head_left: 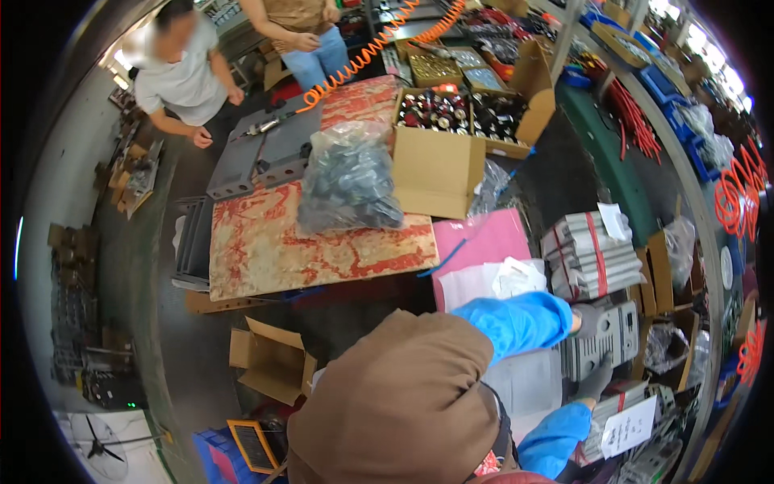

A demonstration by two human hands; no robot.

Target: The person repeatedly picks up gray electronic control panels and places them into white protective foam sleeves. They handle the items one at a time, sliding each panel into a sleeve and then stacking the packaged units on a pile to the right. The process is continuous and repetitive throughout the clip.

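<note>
A grey ribbed metal part [610, 340] lies at the lower right of the view, between the two hands. The left hand [587, 320], in a grey glove, rests on the upper left edge of the part, and the right hand [597, 377], also in a grey glove, holds its lower edge with the fingers bent around it; both hands are closed on the part, though how tightly I cannot tell. Both forearms wear blue sleeves [516, 323]. Just above the part lies a bundle of similar grey parts [590, 254] tied with a red strap, and below it another bundle with a white paper label [629, 427]. To the left stands a table [266, 250] with a red and cream patterned top, carrying a clear bag of dark pieces [348, 179] and an open cardboard box [439, 157]. An orange coiled hose [363, 55] hangs over it. Two other people stand at the far end, on a dark floor [177, 355].
</note>
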